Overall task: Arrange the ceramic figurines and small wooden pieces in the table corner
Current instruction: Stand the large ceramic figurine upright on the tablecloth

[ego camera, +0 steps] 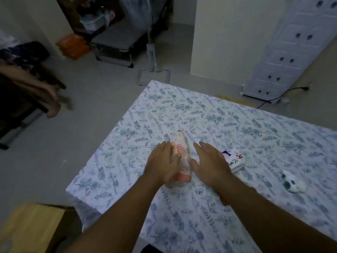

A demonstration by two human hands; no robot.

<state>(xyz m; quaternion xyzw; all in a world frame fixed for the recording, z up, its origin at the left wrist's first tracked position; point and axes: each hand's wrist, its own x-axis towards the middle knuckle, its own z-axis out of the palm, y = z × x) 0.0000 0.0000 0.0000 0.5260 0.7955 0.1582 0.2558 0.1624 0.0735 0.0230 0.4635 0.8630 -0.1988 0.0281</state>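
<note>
Head view: my left hand (162, 162) and right hand (209, 161) press flat-fingered against either side of the tall pink-and-white ceramic figurine (180, 157) on the floral tablecloth (200, 114). Two smaller figurines, one (236, 158) touching my right hand, another (293, 182) farther right.

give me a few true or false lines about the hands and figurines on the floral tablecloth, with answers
1. Both hands flank the tall pink figurine. True: left hand and right hand sit on either side.
2. Three figurines are on the table. True: also a small flat one and a small white one.
3. The tablecloth is plain red. False: white with blue-grey leaves.
4. The small white one lies left of the hands. False: it lies right.
</note>
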